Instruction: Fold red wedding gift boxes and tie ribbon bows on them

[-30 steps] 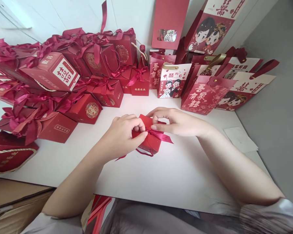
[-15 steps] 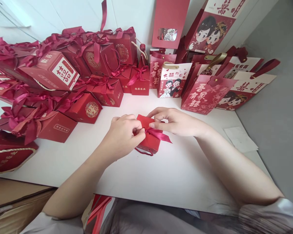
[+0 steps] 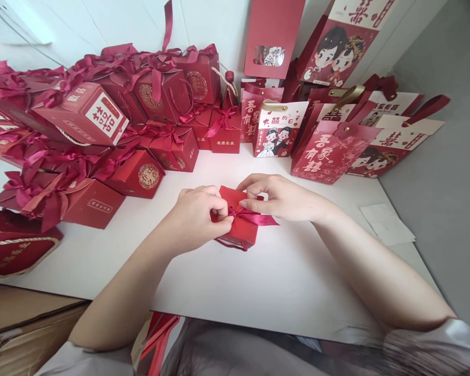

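Supporting the packaging is a white tabletop (image 3: 282, 287). Ribbon-tied gift boxes (image 3: 149, 96) fill its left side, stacked toward the back, presumably to spare working room in front. Paper gift bags (image 3: 342, 55) stand clustered at back right, most with printed faces outward, as if for display. Between both hands, near the middle, a small red gift box (image 3: 246, 233) sits on the tabletop. Left hand (image 3: 198, 216): fingers curled, thumb and forefinger pinching the satin ribbon (image 3: 261, 219) near where it gathers on the box top, apparently to hold it taut. Right hand (image 3: 284, 196): fingers bent over the far side, thumb by the ribbon, likely steadying the box; whether it also pinches ribbon cannot be told. A twisted cord handle (image 3: 230, 245) hangs along the near side, clear of the fingers.

Writing, largest first: a pink-red bag (image 3: 331, 154) reads 吾家有囍; a tilted box's white label (image 3: 106, 119) carries 囍; a couple-printed bag (image 3: 276, 138) reads 大囍的日子; a bow-topped box (image 3: 224, 142) reads 安居乐业 in gold. No brand name is legible.
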Demonstrator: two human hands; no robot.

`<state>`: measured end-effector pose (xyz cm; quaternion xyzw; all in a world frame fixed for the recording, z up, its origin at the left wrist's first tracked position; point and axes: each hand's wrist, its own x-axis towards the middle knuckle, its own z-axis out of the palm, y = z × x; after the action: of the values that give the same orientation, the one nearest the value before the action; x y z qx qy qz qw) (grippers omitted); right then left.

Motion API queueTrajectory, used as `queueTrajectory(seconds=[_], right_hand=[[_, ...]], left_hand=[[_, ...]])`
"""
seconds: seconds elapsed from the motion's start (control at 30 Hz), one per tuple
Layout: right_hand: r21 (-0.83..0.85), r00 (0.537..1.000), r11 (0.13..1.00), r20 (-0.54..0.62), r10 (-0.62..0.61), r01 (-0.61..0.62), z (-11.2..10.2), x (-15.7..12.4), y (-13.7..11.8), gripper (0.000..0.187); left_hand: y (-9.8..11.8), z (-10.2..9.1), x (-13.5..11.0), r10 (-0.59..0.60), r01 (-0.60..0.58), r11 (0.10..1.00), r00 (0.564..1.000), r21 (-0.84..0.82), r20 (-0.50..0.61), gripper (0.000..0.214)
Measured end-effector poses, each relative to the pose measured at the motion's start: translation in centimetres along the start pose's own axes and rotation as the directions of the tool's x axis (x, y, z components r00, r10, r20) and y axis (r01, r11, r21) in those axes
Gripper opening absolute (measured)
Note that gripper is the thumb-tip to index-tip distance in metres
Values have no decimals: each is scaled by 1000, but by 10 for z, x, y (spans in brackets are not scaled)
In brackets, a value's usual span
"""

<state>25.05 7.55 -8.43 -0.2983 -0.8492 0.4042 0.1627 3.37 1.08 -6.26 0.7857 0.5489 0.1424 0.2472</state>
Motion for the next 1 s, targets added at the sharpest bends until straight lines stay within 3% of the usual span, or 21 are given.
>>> queueTrajectory(seconds=[0.13, 0.3, 0.4, 0.43, 0.5, 0.57, 0.6, 0.77, 1.0], right_hand=[[27, 1000, 999, 10, -18, 17, 0, 0, 1, 33], [57, 999, 998, 23, -38, 37, -1, 0, 2, 36], [67, 999, 997, 7, -46, 45, -2, -1, 3, 35], [72, 999, 996, -1, -50, 50, -3, -1, 3, 34], [78, 999, 996, -11, -52, 52, -5, -3, 3, 34], [75, 999, 996, -12, -47, 47, -7, -4, 3, 35], [74, 999, 996, -9, -45, 45, -8, -4, 2, 35], [67, 998, 996, -1, -61, 61, -9, -4, 1, 34], [-1, 994, 994, 12, -111, 111, -10, -4, 5, 26]], left_hand=[[1, -7, -3, -56, 61, 997, 995, -57, 81, 25], [-3, -22, -6, -97, 127, 984, 969, -124, 226, 50], [-3, -27, -7, -109, 148, 983, 945, -106, 308, 53], [-3, -27, -6, -126, 159, 981, 956, -107, 264, 50], [-1, -23, -4, -154, 161, 979, 986, -121, 65, 39], [0, -16, -1, -121, 105, 985, 986, -136, -116, 24], [0, -12, 1, -87, 66, 987, 985, -148, -146, 19], [1, 4, 8, -8, -11, 975, 996, -223, -84, 11], [3, 12, 10, -20, 6, 993, 993, -118, -116, 9]])
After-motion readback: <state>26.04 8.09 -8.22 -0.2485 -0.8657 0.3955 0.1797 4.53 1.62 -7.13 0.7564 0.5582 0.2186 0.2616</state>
